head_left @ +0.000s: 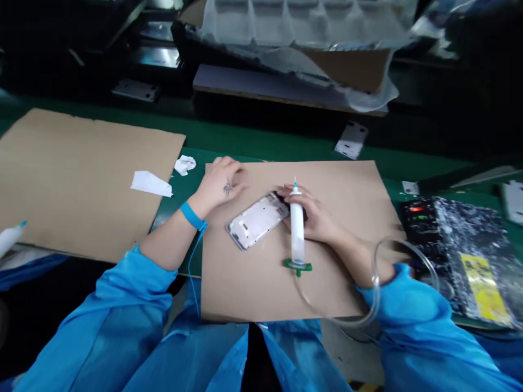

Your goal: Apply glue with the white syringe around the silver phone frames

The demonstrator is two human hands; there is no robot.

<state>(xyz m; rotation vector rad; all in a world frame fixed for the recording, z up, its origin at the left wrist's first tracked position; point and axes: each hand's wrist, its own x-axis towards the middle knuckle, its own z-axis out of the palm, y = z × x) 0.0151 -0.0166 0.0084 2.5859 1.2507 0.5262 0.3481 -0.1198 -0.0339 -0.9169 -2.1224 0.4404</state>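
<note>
A flat silver phone frame (258, 220) lies at a slant on the brown cardboard sheet (245, 288) before me. At its upper right end is my right hand (312, 215), closed round a white dispensing syringe (298, 231). The syringe's thin tip points away from me, and its green cap end faces me with a clear tube (347, 321) attached. Some fingers of this hand are near or touching the frame's end; the syringe partly hides them. Left of the frame, my left hand (220, 182) is over the cardboard, fingers loosely bent and apart, holding nothing. A blue wrist strap (192, 216) circles that wrist.
A dark box with small lights (461, 256) stands at the right, near the looping tube. Another cardboard sheet (93, 179) with white paper (151, 183) lies left, and crumpled tissue (185, 164) nearby. A flat pale part (352, 140) lies behind; a plastic tray (302, 24) overhangs the back.
</note>
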